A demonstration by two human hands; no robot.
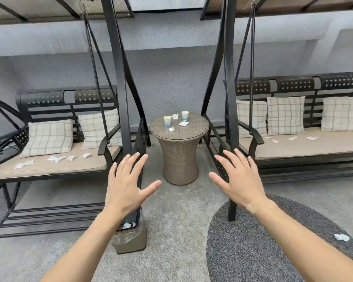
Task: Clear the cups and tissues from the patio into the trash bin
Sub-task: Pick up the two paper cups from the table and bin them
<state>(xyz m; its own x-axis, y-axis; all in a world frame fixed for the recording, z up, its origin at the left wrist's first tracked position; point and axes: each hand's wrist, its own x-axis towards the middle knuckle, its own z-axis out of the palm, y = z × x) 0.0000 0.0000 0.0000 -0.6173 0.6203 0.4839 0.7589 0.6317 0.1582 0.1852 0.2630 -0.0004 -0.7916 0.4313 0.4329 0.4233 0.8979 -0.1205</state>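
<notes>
Two paper cups (167, 120) (185, 115) stand on a round wicker side table (200, 130) with three crumpled tissues (183, 124) around them. Several tissues (56, 158) lie on the left swing seat, three more tissues (292, 138) on the right swing seat, and one tissue (341, 237) on the dark rug. A tan trash bin (131, 240) lined with a bag stands on the floor under my left forearm, with white tissue inside. My left hand (126, 184) and my right hand (239, 180) are both held out flat with spread fingers, holding nothing.
Two black metal swing benches (118, 78) (230, 78) with checked cushions flank the table, their frame posts reaching down beside my hands. A dark oval rug (253, 251) covers the floor at the lower right. A grey wall runs behind.
</notes>
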